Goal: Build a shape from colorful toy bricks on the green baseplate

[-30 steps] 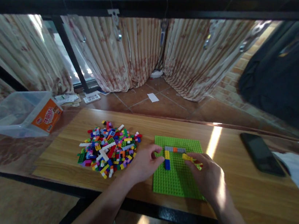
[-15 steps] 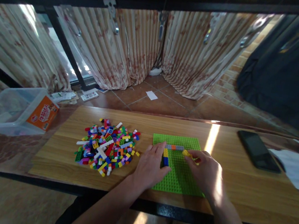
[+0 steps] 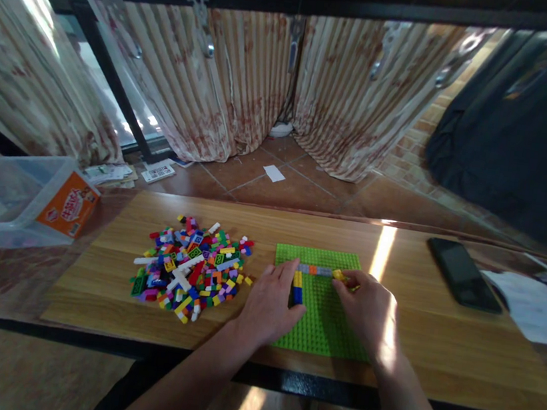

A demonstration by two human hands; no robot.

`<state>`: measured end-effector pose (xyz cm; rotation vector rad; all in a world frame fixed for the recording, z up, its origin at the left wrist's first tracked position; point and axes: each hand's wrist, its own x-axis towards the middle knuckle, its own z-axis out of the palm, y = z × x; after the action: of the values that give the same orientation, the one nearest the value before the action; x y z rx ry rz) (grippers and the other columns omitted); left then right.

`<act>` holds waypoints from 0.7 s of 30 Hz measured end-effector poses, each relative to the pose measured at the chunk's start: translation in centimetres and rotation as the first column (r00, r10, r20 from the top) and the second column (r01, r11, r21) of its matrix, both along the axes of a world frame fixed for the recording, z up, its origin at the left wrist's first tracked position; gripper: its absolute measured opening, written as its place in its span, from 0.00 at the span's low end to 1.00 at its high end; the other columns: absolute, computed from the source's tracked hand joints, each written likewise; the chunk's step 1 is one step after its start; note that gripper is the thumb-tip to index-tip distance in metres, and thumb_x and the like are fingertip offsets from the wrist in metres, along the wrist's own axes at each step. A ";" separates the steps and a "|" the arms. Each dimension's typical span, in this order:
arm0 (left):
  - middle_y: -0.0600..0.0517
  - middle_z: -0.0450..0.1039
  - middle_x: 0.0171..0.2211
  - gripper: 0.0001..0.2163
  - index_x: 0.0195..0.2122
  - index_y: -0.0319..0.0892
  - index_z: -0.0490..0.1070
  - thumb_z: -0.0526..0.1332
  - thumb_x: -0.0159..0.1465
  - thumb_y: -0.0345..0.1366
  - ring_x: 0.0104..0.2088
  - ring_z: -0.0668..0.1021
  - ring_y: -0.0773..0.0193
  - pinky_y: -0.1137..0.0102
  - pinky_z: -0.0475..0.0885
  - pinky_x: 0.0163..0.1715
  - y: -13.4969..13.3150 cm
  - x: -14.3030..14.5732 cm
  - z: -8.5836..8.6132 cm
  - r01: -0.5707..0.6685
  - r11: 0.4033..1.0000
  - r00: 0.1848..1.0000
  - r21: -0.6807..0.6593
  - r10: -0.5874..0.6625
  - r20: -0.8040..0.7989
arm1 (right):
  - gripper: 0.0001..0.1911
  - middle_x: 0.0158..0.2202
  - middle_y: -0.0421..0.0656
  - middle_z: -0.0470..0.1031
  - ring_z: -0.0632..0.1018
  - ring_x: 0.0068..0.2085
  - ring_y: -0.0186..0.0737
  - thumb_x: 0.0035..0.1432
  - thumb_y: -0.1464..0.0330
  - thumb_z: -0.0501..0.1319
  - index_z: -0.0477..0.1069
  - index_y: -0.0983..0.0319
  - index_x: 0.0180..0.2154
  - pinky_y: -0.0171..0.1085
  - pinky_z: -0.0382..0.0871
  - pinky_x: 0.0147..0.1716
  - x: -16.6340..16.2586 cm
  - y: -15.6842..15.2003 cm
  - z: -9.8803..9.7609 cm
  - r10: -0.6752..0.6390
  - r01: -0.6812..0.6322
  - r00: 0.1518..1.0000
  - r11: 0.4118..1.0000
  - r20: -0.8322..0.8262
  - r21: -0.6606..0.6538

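A green baseplate (image 3: 323, 326) lies on the wooden table, carrying a row of grey and orange bricks (image 3: 314, 270) near its far edge. Yellow and blue bricks (image 3: 297, 287) run down from the row's left end. My left hand (image 3: 271, 299) rests over the plate's left side, fingers stretched out beside those bricks and holding nothing I can see. Between thumb and fingertips, my right hand (image 3: 366, 304) pinches a yellow brick (image 3: 339, 275) at the right end of the grey row. Whether that brick is pressed onto the studs I cannot tell.
A heap of loose mixed bricks (image 3: 194, 268) spreads over the table left of the plate. A black phone (image 3: 463, 274) and white paper (image 3: 516, 308) lie at the right. Beyond the table's left end stands a clear plastic bin (image 3: 17, 198) with an orange label.
My right hand has brought the yellow brick slightly left and down, against the end of the grey row. My left hand stays in place; the whole view has shifted slightly.
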<state>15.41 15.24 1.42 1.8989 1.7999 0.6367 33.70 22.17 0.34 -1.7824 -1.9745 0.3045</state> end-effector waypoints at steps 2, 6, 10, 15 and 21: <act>0.42 0.63 0.61 0.36 0.65 0.35 0.52 0.62 0.58 0.37 0.59 0.65 0.49 0.55 0.61 0.62 0.0 -0.1 0.0 0.006 1.000 1.000 -0.005 -0.006 -0.002 | 0.16 0.30 0.43 0.79 0.76 0.28 0.41 0.55 0.58 0.57 0.77 0.60 0.38 0.39 0.64 0.28 -0.1 -0.3 0.2 -0.004 0.004 1.000 1.000 0.008 -0.020; 0.42 0.64 0.61 0.36 0.65 0.36 0.51 0.63 0.58 0.37 0.59 0.66 0.49 0.55 0.62 0.61 -0.1 -0.2 0.0 0.013 1.000 1.000 -0.009 -0.013 0.000 | 0.17 0.29 0.42 0.79 0.77 0.28 0.43 0.53 0.56 0.59 0.76 0.59 0.39 0.39 0.63 0.27 -0.2 -1.2 0.5 -0.005 0.006 1.000 0.998 0.020 -0.062; 0.42 0.64 0.61 0.36 0.65 0.36 0.51 0.63 0.58 0.37 0.59 0.66 0.50 0.55 0.62 0.61 -0.2 -0.2 -0.2 0.023 1.000 1.000 0.016 -0.023 -0.009 | 0.17 0.30 0.42 0.79 0.77 0.28 0.43 0.52 0.56 0.60 0.76 0.59 0.40 0.39 0.62 0.27 -0.5 -1.7 0.6 0.019 -0.017 0.999 0.996 0.028 -0.088; 0.42 0.63 0.61 0.35 0.65 0.36 0.51 0.63 0.58 0.37 0.59 0.66 0.49 0.55 0.62 0.61 -0.2 -0.2 -0.3 0.016 1.000 1.000 0.020 -0.016 -0.019 | 0.18 0.29 0.41 0.79 0.77 0.29 0.43 0.51 0.56 0.61 0.76 0.59 0.41 0.39 0.63 0.27 -0.9 -1.4 0.3 0.029 -0.028 0.999 0.996 0.018 -0.086; 0.42 0.64 0.61 0.35 0.65 0.36 0.52 0.63 0.58 0.37 0.59 0.66 0.50 0.56 0.62 0.61 -0.1 -0.2 -0.3 0.032 0.999 0.999 0.026 -0.032 -0.017 | 0.19 0.29 0.41 0.78 0.77 0.29 0.42 0.50 0.55 0.62 0.76 0.59 0.40 0.39 0.64 0.28 -1.0 -1.2 0.0 0.038 -0.038 0.999 0.996 -0.001 -0.079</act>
<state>15.18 15.11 1.15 1.9520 1.7756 0.6386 32.69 21.00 0.35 -1.7948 -2.0240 0.3995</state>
